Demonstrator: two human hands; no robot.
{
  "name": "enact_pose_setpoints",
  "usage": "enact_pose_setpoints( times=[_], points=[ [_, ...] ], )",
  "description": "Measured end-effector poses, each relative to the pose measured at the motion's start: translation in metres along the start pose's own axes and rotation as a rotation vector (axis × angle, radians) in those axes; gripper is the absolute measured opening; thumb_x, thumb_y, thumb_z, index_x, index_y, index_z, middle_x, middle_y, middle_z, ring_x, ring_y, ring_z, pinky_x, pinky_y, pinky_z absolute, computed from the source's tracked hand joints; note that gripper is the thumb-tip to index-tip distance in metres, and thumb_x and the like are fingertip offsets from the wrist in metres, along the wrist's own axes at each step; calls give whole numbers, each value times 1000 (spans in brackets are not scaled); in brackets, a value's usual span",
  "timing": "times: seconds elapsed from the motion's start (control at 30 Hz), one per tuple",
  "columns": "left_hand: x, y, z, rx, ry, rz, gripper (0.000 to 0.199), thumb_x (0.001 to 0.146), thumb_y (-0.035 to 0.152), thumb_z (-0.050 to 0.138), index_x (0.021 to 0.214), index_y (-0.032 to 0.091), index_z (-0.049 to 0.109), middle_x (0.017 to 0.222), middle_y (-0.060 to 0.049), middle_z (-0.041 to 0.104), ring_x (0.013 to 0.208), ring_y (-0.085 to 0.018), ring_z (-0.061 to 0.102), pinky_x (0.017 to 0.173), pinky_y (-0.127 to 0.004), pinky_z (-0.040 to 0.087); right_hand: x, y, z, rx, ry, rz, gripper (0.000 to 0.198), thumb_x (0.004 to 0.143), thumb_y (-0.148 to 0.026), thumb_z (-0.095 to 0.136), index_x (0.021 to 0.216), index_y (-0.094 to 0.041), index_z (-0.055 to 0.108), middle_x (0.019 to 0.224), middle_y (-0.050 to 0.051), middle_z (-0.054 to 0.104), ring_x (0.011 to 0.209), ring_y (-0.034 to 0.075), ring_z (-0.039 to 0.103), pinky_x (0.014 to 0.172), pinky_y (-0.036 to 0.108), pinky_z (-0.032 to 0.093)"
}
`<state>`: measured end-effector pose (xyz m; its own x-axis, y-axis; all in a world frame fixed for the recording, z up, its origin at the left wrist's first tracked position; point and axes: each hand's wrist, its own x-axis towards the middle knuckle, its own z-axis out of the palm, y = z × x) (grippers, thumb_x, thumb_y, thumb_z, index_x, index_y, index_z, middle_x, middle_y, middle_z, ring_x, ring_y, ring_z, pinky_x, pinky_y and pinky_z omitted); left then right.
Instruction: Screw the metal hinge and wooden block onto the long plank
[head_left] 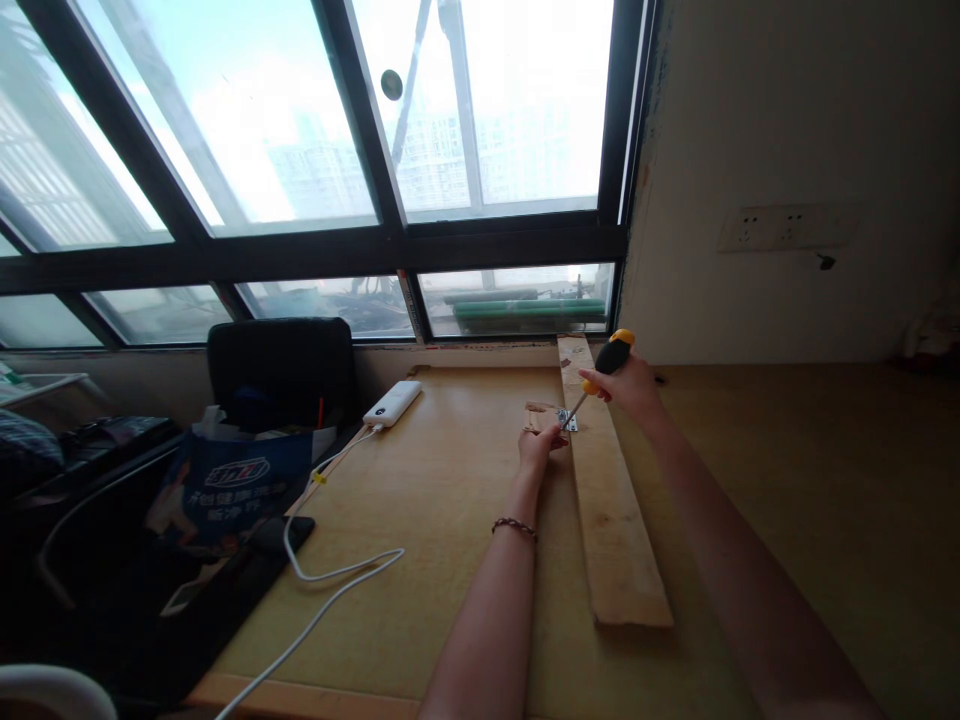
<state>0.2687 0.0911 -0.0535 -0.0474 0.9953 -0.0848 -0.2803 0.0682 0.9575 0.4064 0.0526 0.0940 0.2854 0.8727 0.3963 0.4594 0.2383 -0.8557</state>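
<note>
My right hand (626, 385) is closed around a yellow-and-black screwdriver (613, 355). The tool slants down to the left, its shaft reaching a metal hinge (570, 421) at the left edge of a long wooden board (611, 510). My left hand (540, 443) is closed beside the hinge, its fingers at the screwdriver's tip and against a small wood block (537, 416) that adjoins the board. What the left fingertips pinch is too small to make out. The board lies lengthwise on the table, pointing toward the window.
The wooden table (450, 560) carries a white power bank (393, 403) with a white cable (337, 575) trailing to the front edge. To the left stands a black chair (281, 365) with a blue bag (232, 485). A window and a wall with sockets (787, 228) bound the far side.
</note>
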Motion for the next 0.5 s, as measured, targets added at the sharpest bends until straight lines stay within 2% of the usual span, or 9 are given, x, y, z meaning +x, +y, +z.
enact_pose_setpoints(
  times=[0.13, 0.27, 0.5],
  points=[
    [-5, 4, 1, 113, 6, -18, 21, 63, 30, 63, 64, 9, 60, 54, -6, 61, 39, -13, 56, 40, -23, 45, 1, 0, 0, 142, -42, 78, 40, 51, -33, 77, 71, -21, 45, 49, -2, 59, 44, 21, 62, 36, 27, 51],
    [-11, 7, 1, 199, -3, -18, 27, 66, 36, 60, 61, 9, 60, 52, -7, 61, 37, -14, 55, 37, -24, 43, 4, 4, 0, 175, -53, 104, 39, 49, -28, 79, 68, -21, 46, 50, -1, 59, 45, 22, 63, 35, 27, 53],
    [-9, 7, 1, 195, -16, 21, 26, 67, 33, 59, 54, 11, 58, 47, -5, 59, 38, -13, 54, 38, -22, 41, 2, -2, -5, 340, -144, 129, 40, 51, -15, 76, 77, -19, 46, 62, -2, 64, 50, 18, 64, 44, 28, 56]
  ],
)
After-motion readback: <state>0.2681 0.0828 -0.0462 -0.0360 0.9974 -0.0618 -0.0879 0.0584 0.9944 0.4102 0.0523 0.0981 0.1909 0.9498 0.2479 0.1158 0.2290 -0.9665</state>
